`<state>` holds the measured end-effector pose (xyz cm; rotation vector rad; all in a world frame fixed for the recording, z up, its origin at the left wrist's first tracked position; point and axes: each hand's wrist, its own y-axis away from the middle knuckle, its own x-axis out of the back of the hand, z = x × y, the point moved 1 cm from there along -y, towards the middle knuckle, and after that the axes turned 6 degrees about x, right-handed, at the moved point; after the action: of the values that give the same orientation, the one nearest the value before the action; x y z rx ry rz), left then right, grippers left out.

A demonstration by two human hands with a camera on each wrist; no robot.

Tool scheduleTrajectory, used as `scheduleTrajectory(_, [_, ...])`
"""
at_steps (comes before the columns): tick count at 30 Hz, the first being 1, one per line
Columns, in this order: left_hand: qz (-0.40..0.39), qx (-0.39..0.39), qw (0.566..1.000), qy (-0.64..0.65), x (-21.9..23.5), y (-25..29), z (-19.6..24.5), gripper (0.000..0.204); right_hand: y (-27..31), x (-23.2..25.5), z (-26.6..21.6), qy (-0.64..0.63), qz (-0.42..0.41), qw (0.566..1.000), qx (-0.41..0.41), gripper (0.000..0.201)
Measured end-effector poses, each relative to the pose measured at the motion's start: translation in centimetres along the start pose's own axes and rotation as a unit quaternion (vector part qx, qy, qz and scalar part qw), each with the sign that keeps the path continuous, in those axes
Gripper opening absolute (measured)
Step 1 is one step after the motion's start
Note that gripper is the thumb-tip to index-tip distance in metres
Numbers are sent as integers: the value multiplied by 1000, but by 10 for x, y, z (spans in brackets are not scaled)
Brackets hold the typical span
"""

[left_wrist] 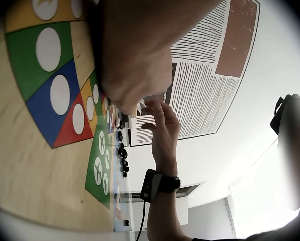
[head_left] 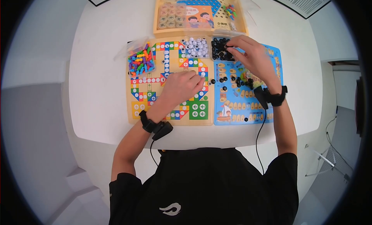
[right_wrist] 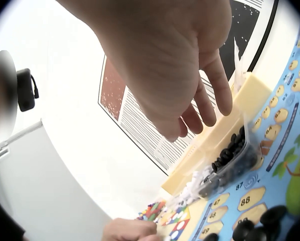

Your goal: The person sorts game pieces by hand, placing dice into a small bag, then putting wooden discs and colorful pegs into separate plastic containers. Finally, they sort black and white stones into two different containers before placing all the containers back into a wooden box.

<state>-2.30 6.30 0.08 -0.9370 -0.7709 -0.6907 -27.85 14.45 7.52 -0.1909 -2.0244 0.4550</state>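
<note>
My left hand [head_left: 184, 85] hovers low over the right part of a flight-chess board [head_left: 133, 108], its fingers bent inward. The fingertips point down and are hidden, so I cannot tell whether they hold a piece. Above a clear box of black pieces [head_left: 219, 50] is my right hand [head_left: 252, 56], fingers reaching over the box's right side. In the right wrist view those fingers [right_wrist: 205, 108] hang apart, gently bent, above the box. Several loose black pieces [head_left: 240, 82] lie on the blue numbered board [head_left: 228, 95], between the two hands.
A box of white pieces [head_left: 197, 47] sits left of the black ones. Colourful pegs [head_left: 141, 61] fill a box at the board's upper left. Behind stands a wooden tray [head_left: 155, 29] with round chess pieces and a booklet [head_left: 199, 17]. Printed sheets [head_left: 298, 2] lie at the back.
</note>
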Motion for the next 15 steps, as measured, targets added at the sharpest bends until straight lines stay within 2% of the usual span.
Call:
scheduleTrajectory(2, [5, 10, 1000, 8, 1, -1, 0, 30, 13, 23, -8, -21, -18, 999, -35, 16])
scheduleTrajectory(4, [10, 19, 1000, 16, 2, -1, 1, 31, 31, 42, -14, -46, -136, 977, -157, 25])
scheduleTrajectory(5, [1, 29, 999, 17, 3, 0, 1, 30, 47, 44, -12, -45, -135, 977, -160, 25])
scheduleTrajectory(7, [-13, 33, 999, 21, 6, -1, 4, 29, 79, 40, -7, 6, -147, 984, -104, 37])
scheduleTrajectory(8, [-38, 42, 998, 19, 9, -3, 6, 27, 86, 39, -10, 7, -144, 983, -111, 37])
scheduleTrajectory(10, [-69, 45, 996, 18, 15, -6, 14, 26, 98, 36, -18, -71, -172, 968, -170, 44])
scheduleTrajectory(12, [-106, 72, 992, -2, 21, -8, 20, 26, 104, 26, -22, -46, -153, 972, -173, 40])
scheduleTrajectory(15, [-142, 62, 986, -55, 18, -9, 26, 25, 105, 17, -19, -51, -117, 982, -142, 34])
